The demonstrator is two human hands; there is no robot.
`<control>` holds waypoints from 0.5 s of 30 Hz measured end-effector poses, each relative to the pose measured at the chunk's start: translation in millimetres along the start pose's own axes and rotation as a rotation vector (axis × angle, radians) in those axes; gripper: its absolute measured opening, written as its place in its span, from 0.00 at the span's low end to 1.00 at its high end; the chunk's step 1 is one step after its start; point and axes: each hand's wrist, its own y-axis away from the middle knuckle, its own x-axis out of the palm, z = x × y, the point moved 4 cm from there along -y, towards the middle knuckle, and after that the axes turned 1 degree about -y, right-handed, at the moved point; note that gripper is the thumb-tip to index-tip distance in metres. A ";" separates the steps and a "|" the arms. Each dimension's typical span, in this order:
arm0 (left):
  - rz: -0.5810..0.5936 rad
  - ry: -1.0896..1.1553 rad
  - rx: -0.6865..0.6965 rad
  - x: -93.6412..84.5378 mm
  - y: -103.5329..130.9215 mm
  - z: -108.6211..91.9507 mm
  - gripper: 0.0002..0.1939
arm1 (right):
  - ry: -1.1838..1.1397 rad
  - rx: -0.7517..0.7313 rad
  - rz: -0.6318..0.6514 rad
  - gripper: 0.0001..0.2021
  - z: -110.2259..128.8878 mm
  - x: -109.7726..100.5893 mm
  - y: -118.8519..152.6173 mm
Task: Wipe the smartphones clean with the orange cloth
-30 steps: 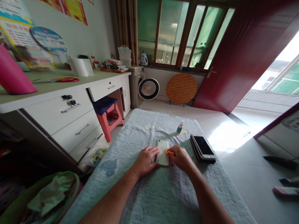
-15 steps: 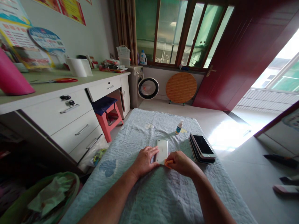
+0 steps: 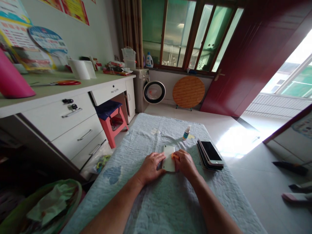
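Observation:
A white smartphone [image 3: 168, 159] lies with its back up on the quilt-covered table. My left hand [image 3: 151, 165] grips its left side, fingers on the far part of the edge and thumb by the near corner. In my right hand [image 3: 184, 163] is a small orange cloth [image 3: 173, 156], pinched and pressed on the phone's right side. Most of the cloth is hidden under the fingers. Beyond the hands stands a small spray bottle [image 3: 186, 133] with a white top. To the right rests a stack of phones and tablets [image 3: 211, 153], a white-framed one on top.
The pale blue quilt [image 3: 156, 123] covers the whole table. At left are a white desk [image 3: 73, 120], a red stool [image 3: 110, 126] and a green basket [image 3: 75, 201]. Farther off are a washing machine [image 3: 140, 87], a round folded table [image 3: 188, 92] and a red door [image 3: 234, 58].
My right hand has slid the orange cloth away from me along the phone's right side, from the near corner to about the middle. My left hand stays on the phone.

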 end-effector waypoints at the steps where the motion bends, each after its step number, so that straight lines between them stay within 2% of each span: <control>1: 0.001 0.002 -0.003 -0.4 0.1 -0.4 0.30 | -0.015 -0.001 -0.007 0.10 -1.0 0.4 -0.3; 4: -0.001 0.012 -0.011 -2.4 0.5 -2.4 0.28 | -0.086 -0.025 0.046 0.09 -1.3 -0.9 0.7; 9: -0.023 0.024 -0.030 -4.0 0.2 -3.1 0.22 | -0.232 -0.053 0.281 0.10 5.0 -9.5 7.9; 15: -0.027 0.020 -0.035 -2.0 -0.7 -1.8 0.21 | -0.240 -0.084 0.435 0.11 16.7 -14.2 15.8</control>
